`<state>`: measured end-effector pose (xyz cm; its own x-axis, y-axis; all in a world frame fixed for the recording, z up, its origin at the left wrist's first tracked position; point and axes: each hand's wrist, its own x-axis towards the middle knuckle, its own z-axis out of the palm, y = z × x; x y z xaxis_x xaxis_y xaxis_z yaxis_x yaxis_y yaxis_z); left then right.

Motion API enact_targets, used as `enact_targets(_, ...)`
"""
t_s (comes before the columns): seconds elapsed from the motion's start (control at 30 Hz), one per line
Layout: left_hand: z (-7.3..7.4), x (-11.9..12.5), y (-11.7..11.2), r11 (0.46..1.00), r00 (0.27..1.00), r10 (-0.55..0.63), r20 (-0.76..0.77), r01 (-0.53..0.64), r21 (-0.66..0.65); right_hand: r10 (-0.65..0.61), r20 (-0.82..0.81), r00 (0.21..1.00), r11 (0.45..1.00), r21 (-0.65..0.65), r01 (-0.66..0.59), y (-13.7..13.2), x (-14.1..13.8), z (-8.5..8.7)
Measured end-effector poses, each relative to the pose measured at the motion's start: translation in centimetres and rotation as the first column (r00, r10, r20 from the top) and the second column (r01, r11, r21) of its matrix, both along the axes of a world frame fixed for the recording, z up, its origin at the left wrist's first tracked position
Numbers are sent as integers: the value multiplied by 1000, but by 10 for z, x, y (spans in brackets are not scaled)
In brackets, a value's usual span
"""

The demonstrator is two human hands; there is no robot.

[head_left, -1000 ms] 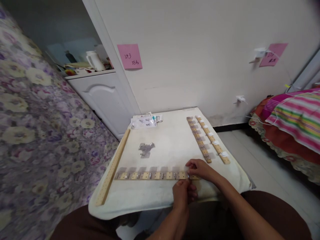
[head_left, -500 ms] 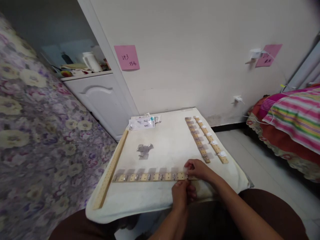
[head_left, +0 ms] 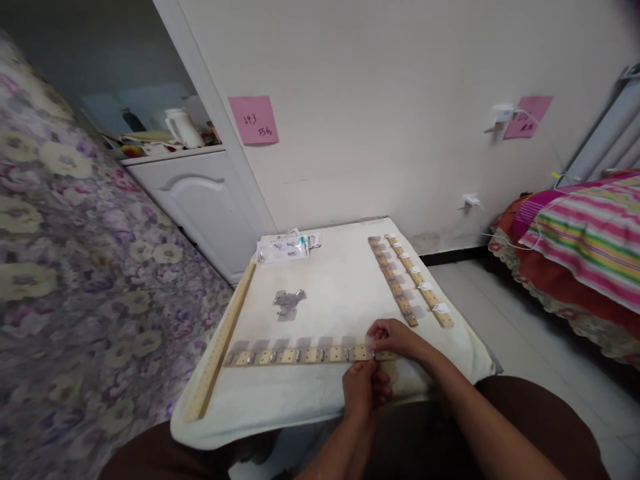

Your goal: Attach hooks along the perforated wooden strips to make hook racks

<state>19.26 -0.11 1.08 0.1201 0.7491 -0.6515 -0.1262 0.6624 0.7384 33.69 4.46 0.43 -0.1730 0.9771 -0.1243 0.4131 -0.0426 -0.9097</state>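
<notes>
A wooden perforated strip (head_left: 300, 355) with several metal clips on it lies across the near part of a white cloth-covered table (head_left: 345, 293). My right hand (head_left: 395, 339) rests on the strip's right end, fingers pinched together on a small metal clip. My left hand (head_left: 364, 388) is just below, fingers curled against the same end of the strip. What its fingers hold is hidden.
A bare wooden strip (head_left: 220, 347) lies along the table's left edge. Two more strips (head_left: 407, 288) with clips lie at the right. Loose metal clips (head_left: 289, 301) lie mid-table, plastic packets (head_left: 285, 247) at the back. A floral bedspread is left, a striped blanket right.
Both hands stay at the strip's right end. The view has drifted slightly; nothing on the table has moved.
</notes>
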Motion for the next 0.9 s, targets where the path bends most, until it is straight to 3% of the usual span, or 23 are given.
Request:
enact_targets(0.23, -2, -1, 0, 1000, 1000, 1, 11, -1, -5, 27, -22, 999, 1000, 4, -27, 1, 1, 3)
enact_targets(0.5, -3, -2, -1, 1000, 999, -3, 32, 3, -3, 14, 72, 997, 997, 75, -19, 0, 0, 9)
enact_targets(0.9, -10, -5, -2, 1000, 997, -11, 78, 9, 27, -107, 183, 977, 988, 133, 83, 0, 2, 19)
